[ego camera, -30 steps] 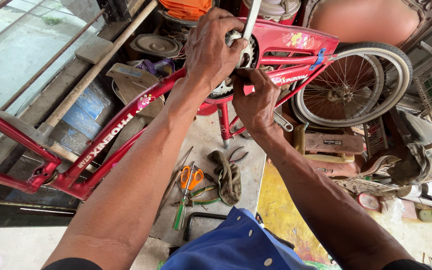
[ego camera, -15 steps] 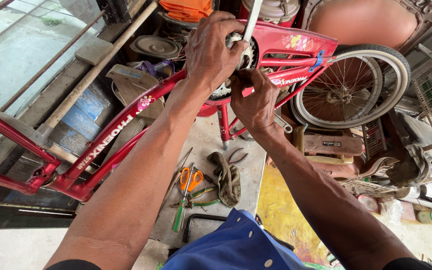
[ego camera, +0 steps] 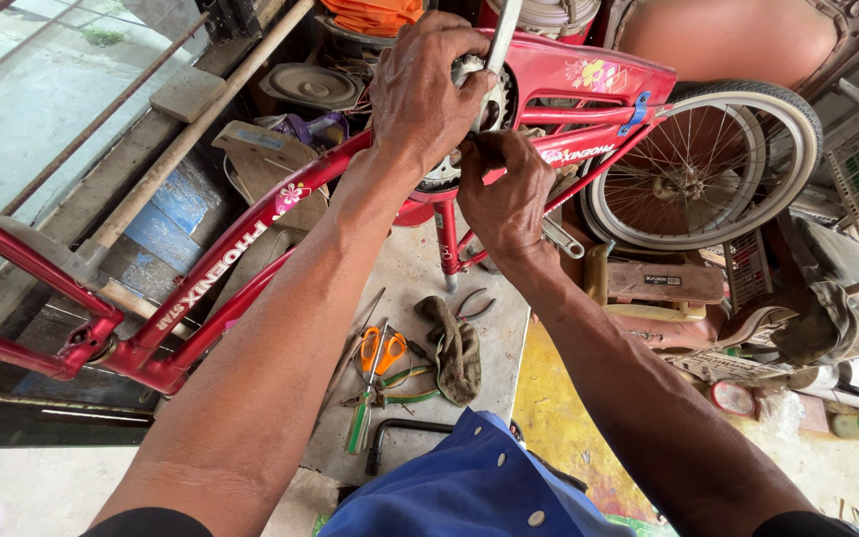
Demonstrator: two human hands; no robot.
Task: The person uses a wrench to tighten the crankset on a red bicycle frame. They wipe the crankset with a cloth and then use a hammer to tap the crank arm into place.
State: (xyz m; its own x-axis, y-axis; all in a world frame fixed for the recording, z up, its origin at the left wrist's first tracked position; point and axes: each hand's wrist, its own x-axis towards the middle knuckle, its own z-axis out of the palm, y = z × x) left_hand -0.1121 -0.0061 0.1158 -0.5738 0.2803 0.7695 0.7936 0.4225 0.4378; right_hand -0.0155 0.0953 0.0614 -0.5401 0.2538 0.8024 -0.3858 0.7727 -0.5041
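Note:
A red bicycle frame (ego camera: pixel 241 239) lies upside down across the view, its rear wheel (ego camera: pixel 708 169) at the right. My left hand (ego camera: pixel 425 85) wraps over the toothed chainring (ego camera: pixel 474 99) and the silver crank arm (ego camera: pixel 502 30) at the bottom bracket. Just below it, my right hand (ego camera: pixel 509 194) pinches at the underside of the chainring with closed fingers; what it holds is hidden. A red chain guard (ego camera: pixel 589 75) with a flower sticker runs toward the wheel.
Below the frame on the concrete lie orange-handled scissors (ego camera: pixel 380 353), green-handled pliers (ego camera: pixel 375 398), a dirty rag (ego camera: pixel 454 343), small pliers (ego camera: pixel 474 303) and a black bent bar (ego camera: pixel 405 433). A wooden pole (ego camera: pixel 181 139) leans at the left. Clutter and a brown seat (ego camera: pixel 728 40) crowd the right.
Both hands stay on the chainring area with only slight shifts. The view has moved a little.

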